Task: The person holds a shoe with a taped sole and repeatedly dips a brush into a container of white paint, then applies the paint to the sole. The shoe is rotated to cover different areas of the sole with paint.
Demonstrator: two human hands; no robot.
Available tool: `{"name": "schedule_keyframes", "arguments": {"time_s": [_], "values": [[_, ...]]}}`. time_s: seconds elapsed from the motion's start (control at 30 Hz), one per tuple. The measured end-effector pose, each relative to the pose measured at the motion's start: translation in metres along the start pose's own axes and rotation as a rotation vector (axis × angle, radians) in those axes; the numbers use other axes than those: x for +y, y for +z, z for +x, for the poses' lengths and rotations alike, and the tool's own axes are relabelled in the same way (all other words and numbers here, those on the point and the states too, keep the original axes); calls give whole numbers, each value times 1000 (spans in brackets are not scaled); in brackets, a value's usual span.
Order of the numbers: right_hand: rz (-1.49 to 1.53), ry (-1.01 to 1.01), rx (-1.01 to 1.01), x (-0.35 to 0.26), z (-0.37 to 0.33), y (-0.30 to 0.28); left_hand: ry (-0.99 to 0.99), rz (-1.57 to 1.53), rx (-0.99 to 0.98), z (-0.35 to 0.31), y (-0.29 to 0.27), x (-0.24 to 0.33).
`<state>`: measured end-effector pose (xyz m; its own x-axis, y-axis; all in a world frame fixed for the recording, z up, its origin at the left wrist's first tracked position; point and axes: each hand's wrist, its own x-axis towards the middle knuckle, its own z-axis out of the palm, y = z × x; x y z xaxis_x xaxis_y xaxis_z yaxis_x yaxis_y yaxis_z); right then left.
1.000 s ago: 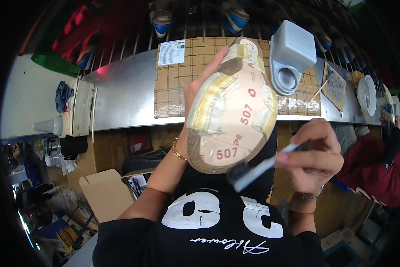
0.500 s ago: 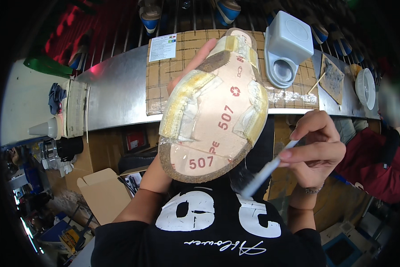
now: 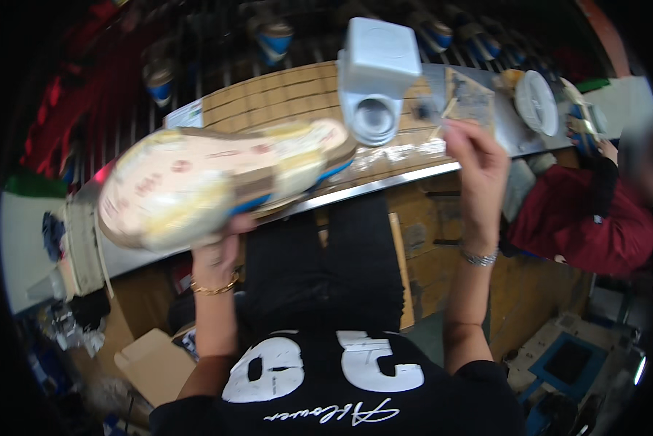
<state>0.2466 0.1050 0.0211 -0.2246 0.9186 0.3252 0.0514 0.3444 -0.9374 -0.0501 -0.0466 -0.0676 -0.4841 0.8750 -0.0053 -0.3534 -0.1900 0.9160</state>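
Observation:
My left hand grips an unfinished sandal from below. Its pale insole underside faces up, with yellowed, glue-coated strap edges folded over it and a bit of blue along the side. The toe points left and the heel right, over the bench's front edge. My right hand is raised at the bench's right part, fingers pinched on a brush whose pale handle and dark bristles are blurred. The brush is beside a grey-white dispenser with a round cup at its base, and near a stained square board.
Cardboard covers the metal bench top. A white bowl stands farther right. Behind, several shoes with blue parts sit on a roller rack. A co-worker in a dark red top sits at right. An open carton is at lower left.
The sandal has swung left and turned from toe-down to toe-left. My right hand has risen with the brush away from the sole toward the dispenser and board. The whole view has shifted.

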Motion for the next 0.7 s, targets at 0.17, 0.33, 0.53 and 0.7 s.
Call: {"name": "schedule_keyframes", "arguments": {"time_s": [0.17,0.33,0.53,0.7], "values": [[-713,-188,-40,42,5,-4,-96,-445,-81,24,40,43],[-983,-428,-47,40,14,11,-450,-795,-582,42,17,31],[-492,168,-89,59,8,-4,-350,-721,-436,32,36,23],[-192,385,-214,51,21,-17,-341,-635,-111,32,39,9]]}}
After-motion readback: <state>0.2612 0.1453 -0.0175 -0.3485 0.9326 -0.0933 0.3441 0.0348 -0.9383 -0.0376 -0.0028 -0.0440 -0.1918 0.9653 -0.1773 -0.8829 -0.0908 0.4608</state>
